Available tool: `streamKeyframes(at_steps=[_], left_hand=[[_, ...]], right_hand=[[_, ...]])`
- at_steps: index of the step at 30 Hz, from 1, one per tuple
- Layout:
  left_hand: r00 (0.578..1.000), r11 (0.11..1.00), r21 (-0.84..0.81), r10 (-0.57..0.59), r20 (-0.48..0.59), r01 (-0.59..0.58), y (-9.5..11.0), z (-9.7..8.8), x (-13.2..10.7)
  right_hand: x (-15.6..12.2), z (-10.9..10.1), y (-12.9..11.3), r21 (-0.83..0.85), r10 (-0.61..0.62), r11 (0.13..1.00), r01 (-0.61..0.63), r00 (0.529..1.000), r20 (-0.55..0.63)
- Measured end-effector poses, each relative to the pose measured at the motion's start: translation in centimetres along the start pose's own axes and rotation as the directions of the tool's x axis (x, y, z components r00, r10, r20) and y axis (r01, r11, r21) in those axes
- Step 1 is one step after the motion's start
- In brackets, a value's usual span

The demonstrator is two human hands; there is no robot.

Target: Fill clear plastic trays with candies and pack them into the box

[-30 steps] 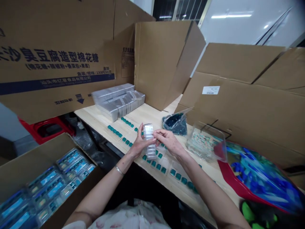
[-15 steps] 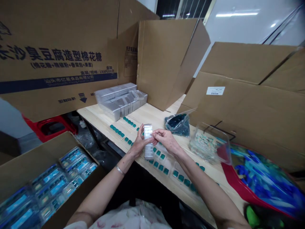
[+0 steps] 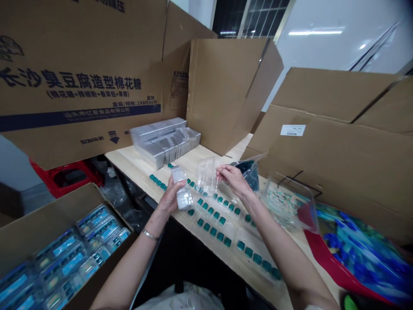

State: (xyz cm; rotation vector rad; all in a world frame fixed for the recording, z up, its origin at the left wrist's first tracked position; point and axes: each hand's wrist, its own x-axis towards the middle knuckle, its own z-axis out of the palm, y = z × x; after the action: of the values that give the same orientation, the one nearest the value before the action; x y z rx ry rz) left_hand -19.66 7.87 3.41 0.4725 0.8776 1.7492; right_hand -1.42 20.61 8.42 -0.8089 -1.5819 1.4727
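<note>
Printed carton (image 3: 80,77) at 10 o'clock reads 长沙臭豆腐造型棉花糖 and 汕头市亿星食品有限公司. Open carton (image 3: 61,219) at 7 o'clock holds several blue-labelled packs (image 3: 61,258), exact count hidden. Wooden table (image 3: 135,161) runs through centre, bearing one stack of clear trays (image 3: 164,142) at 11 o'clock and rows of teal pieces (image 3: 219,236). Left hand (image 3: 169,200) grips one clear strip (image 3: 182,193) at centre. Right hand (image 3: 232,178) is narrowly pinched beside one upright clear tray (image 3: 205,175); contact cannot be confirmed.
</note>
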Motion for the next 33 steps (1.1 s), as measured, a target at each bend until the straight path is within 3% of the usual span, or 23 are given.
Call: streamKeyframes(at_steps=[4, 7, 10, 12, 14, 15, 18, 24, 29, 33], left_hand=[[1.0, 1.0, -0.014, -0.006, -0.009, 0.006, 0.8, -0.6, 0.3], [1.0, 1.0, -0.01, -0.014, 0.008, 0.014, 0.9, -0.3, 0.3], [0.999, 0.999, 0.036, 0.009, 0.054, -0.011, 0.6, 0.5, 0.5], [0.997, 0.996, 0.075, 0.052, 0.063, -0.056, 0.3, 1.1, 0.8], [0.993, 0.989, 0.103, 0.095, 0.072, -0.102, -0.1, 1.7, 1.2], [0.991, 0.987, 0.11, 0.106, 0.084, -0.115, -0.3, 2.0, 1.4], [0.991, 0.987, 0.127, 0.084, 0.104, -0.097, -0.7, 2.3, 1.8], [0.996, 0.971, 0.223, 0.085, 0.012, -0.086, -1.1, 2.0, 2.3], [0.995, 0.977, 0.199, 0.063, 0.082, -0.079, -1.3, 1.6, 2.7], [0.989, 0.991, 0.091, 0.087, 0.119, -0.098, -0.3, 0.5, 3.1]], right_hand=[[4.9, -2.6, -0.3, -0.156, 0.006, 0.987, -0.022, 0.995, -0.103], [6.6, -3.4, -0.3, -0.263, -0.01, 0.964, -0.038, 0.984, -0.178], [5.6, -1.8, -0.2, -0.316, -0.054, 0.949, 0.005, 0.988, -0.147], [3.8, 0.6, -0.3, -0.33, -0.038, 0.943, 0.052, 0.998, 0.048], [1.8, 3.0, -0.4, -0.304, 0.016, 0.95, 0.069, 0.964, 0.267], [1.0, 4.0, -0.4, -0.284, 0.033, 0.957, 0.062, 0.947, 0.319], [-0.1, 5.4, -0.2, -0.219, 0.036, 0.975, 0.032, 0.954, 0.297], [0.2, 4.6, 0.6, -0.125, 0.058, 0.992, -0.023, 0.956, 0.288], [0.2, 5.1, 1.1, -0.049, 0.078, 0.997, -0.067, 0.955, 0.285], [2.0, 3.1, 1.1, 0.029, 0.057, 0.998, -0.063, 0.984, 0.17]])
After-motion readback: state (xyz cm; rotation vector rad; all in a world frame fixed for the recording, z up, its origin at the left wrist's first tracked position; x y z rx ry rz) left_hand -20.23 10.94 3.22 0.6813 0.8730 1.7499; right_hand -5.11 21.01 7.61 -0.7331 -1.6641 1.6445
